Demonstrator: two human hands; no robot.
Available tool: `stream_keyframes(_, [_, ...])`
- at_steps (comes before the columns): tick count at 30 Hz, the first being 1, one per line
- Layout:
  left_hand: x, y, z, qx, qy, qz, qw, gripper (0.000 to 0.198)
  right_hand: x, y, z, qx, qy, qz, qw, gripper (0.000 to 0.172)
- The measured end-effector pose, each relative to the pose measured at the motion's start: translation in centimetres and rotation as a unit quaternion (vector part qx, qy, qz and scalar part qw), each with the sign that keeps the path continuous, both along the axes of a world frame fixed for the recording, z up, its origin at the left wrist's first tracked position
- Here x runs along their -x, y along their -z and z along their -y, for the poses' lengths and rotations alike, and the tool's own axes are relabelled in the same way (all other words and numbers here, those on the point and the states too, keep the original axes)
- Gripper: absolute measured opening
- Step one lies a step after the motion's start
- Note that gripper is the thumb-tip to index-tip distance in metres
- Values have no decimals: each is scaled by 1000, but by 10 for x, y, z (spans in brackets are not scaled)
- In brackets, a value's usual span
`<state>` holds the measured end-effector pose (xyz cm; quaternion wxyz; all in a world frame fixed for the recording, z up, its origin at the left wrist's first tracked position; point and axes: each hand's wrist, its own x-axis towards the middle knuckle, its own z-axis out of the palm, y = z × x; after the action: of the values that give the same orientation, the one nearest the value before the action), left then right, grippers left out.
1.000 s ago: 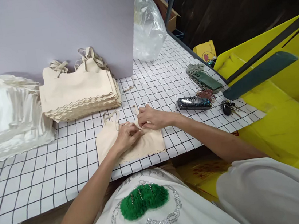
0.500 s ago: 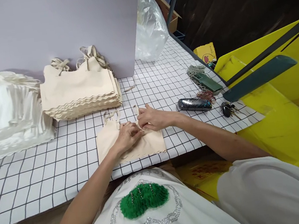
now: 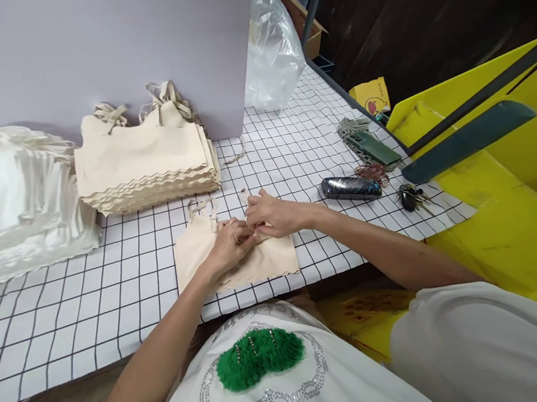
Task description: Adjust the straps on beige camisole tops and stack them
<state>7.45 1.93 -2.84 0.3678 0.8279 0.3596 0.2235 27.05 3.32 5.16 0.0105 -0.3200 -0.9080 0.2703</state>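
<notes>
A beige strappy garment point(image 3: 276, 258) lies flat near the front edge of the checked table, its straps pointing away from me. On its upper middle, my left hand point(image 3: 229, 242) has its fingers closed on the fabric. Right beside it, my right hand point(image 3: 270, 214) pinches the garment near the base of its right strap. The fingertips of both hands almost meet, and the exact bit of cloth between them is hidden.
A stack of beige garments point(image 3: 138, 155) and a white stack point(image 3: 25, 193) sit at the left. To the right are a dark patterned case point(image 3: 350, 188), keys point(image 3: 411, 197) and a green phone point(image 3: 375, 147). A clear plastic bag point(image 3: 273, 49) stands behind.
My right hand has shifted very slightly at the fingertips, close to my left hand. The garment lies as before, and the whole view has moved a little.
</notes>
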Motion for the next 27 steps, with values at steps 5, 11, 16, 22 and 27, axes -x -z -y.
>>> stream_keyframes(5, [0, -3, -2, 32, -42, 45, 998, 17, -5, 2, 0, 4, 17, -33, 999, 20])
stream_keyframes(11, [-1, -1, -2, 20, -51, 32, 998, 26, 0, 12, 1, -4, 7, -56, 998, 21])
stream_keyframes(16, [-3, -1, -2, 21, -52, 15, 998, 24, -4, 14, -11, 26, 23, -65, 997, 15])
stream_keyframes(22, [-6, -3, 2, -20, -76, -23, 997, 18, -24, -6, -46, -1, 112, -36, 993, 40])
stream_keyframes(27, [-8, 1, 3, -32, -72, -51, 996, 17, -26, -14, -65, -73, 129, -12, 989, 41])
